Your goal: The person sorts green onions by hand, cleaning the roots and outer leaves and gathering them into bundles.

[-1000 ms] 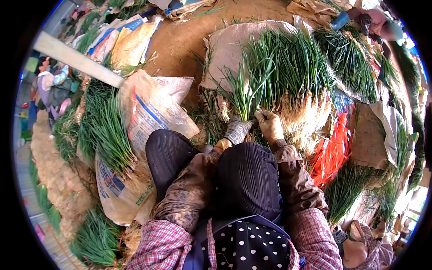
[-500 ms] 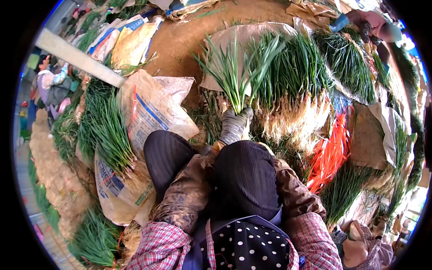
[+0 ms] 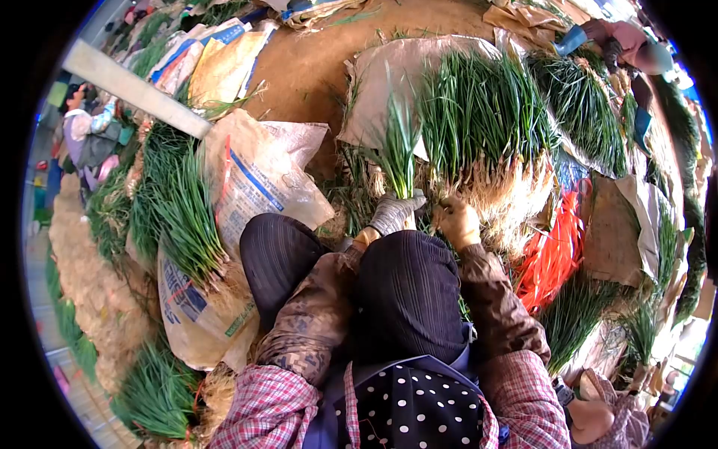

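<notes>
My left hand (image 3: 396,212), in a grey glove, is closed round the lower stems of a small bunch of green onions (image 3: 402,153). The leaves stand up in front of my knees. To its right is my right hand (image 3: 456,221) in a yellowish glove, fingers curled together beside the roots of a large pile of green onions (image 3: 486,112). Whether something small sits in those fingers is hidden. That pile lies leaves away from me, its pale roots turned my way, on a beige sheet (image 3: 378,86).
Red plastic strips (image 3: 552,254) hang at the right. On the left, tied green onions (image 3: 187,217) rest against printed sacks (image 3: 258,176). A pale beam (image 3: 138,86) crosses the upper left. Other people are at work: one person (image 3: 628,45) upper right, another (image 3: 86,131) far left.
My right hand has come out from behind my knee to the pile's roots. The bunch in my left hand has drawn together from a wide fan into a narrower upright shape.
</notes>
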A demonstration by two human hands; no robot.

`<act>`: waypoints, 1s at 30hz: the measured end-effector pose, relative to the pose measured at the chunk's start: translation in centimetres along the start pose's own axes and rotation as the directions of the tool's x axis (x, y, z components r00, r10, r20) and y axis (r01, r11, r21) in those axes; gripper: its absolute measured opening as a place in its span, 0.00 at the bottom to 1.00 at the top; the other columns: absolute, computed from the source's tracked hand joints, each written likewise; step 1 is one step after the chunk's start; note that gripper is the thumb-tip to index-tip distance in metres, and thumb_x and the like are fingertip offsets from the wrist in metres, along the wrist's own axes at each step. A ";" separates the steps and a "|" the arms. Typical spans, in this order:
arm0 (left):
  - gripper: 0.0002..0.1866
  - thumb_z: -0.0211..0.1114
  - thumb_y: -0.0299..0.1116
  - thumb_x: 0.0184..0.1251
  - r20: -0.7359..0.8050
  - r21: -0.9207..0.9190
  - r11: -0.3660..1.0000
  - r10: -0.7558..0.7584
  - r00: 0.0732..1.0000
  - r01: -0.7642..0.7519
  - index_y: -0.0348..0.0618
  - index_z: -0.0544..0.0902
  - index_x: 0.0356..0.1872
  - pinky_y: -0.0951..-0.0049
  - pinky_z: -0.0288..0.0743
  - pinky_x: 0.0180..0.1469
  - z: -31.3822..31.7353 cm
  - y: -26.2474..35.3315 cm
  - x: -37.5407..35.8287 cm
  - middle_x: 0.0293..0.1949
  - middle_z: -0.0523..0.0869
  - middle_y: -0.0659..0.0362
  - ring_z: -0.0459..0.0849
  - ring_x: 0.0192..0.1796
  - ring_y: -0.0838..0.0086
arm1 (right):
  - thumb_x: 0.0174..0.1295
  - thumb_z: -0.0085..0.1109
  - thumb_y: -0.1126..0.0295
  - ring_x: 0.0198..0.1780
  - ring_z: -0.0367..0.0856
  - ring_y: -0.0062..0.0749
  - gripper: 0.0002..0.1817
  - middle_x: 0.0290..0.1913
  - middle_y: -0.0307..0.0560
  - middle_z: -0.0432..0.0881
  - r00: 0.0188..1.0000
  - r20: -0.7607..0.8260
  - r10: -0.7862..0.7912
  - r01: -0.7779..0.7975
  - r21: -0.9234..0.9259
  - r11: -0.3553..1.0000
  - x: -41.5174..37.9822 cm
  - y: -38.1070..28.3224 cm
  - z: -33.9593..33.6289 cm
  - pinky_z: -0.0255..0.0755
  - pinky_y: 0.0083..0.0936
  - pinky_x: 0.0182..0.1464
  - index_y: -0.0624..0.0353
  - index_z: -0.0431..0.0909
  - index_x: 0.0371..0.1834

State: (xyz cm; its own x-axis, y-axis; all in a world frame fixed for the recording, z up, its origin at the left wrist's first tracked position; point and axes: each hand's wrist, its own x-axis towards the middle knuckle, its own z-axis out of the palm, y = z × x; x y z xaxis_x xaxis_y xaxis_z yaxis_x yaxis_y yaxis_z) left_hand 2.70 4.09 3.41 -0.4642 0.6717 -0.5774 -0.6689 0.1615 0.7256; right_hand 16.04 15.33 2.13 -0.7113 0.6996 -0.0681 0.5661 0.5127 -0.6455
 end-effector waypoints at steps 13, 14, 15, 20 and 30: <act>0.17 0.73 0.40 0.50 -0.076 0.427 0.903 0.085 0.993 -0.044 0.36 0.82 0.31 0.66 0.75 0.26 -2.0 -4.0 4.3 0.25 0.84 0.53 0.82 0.25 0.67 | 0.63 0.57 0.63 0.15 0.71 0.19 0.10 0.19 0.38 0.79 0.826 0.149 0.544 -0.401 0.833 0.381 2.9 0.3 0.7 0.66 0.19 0.16 0.59 0.81 0.33; 0.17 0.74 0.40 0.50 -0.103 0.412 0.911 0.077 0.992 -0.028 0.36 0.82 0.31 0.66 0.75 0.27 -2.0 -3.8 4.0 0.25 0.84 0.53 0.82 0.26 0.67 | 0.62 0.58 0.61 0.17 0.73 0.21 0.12 0.21 0.39 0.80 0.845 0.169 0.507 -0.387 0.848 0.361 3.1 1.2 1.0 0.69 0.20 0.18 0.59 0.81 0.35; 0.17 0.74 0.39 0.49 -0.130 0.395 0.919 0.069 0.989 -0.012 0.35 0.81 0.32 0.66 0.75 0.27 -1.5 -2.7 2.9 0.26 0.84 0.54 0.82 0.26 0.67 | 0.62 0.59 0.58 0.19 0.75 0.23 0.14 0.24 0.40 0.82 0.863 0.189 0.469 -0.374 0.862 0.341 3.2 1.1 1.0 0.71 0.21 0.21 0.60 0.81 0.38; 0.18 0.76 0.36 0.47 -0.178 0.443 0.892 -0.015 0.984 0.094 0.36 0.80 0.34 0.66 0.77 0.31 -1.1 -1.3 2.4 0.27 0.84 0.52 0.83 0.29 0.68 | 0.61 0.61 0.63 0.42 0.80 0.29 0.16 0.42 0.46 0.83 0.929 0.345 0.136 -0.361 0.755 0.547 2.4 -1.4 1.8 0.75 0.25 0.45 0.59 0.78 0.49; 0.15 0.73 0.29 0.50 -0.180 0.330 0.939 -0.038 0.983 0.096 0.37 0.80 0.38 0.67 0.78 0.33 -0.3 0.6 0.5 0.32 0.85 0.52 0.84 0.32 0.69 | 0.64 0.58 0.67 0.38 0.78 0.24 0.14 0.39 0.41 0.83 0.990 0.139 0.033 -0.116 0.646 0.754 1.6 -2.3 1.8 0.75 0.21 0.41 0.62 0.77 0.50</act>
State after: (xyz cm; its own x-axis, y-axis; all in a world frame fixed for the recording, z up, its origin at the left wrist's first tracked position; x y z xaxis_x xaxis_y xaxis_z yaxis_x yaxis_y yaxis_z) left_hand 1.95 4.31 3.46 -0.5352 0.5243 -0.6623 -0.4815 0.4549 0.7492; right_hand 12.89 14.38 2.12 -0.7435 0.6398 -0.1946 0.2401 -0.0163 -0.9706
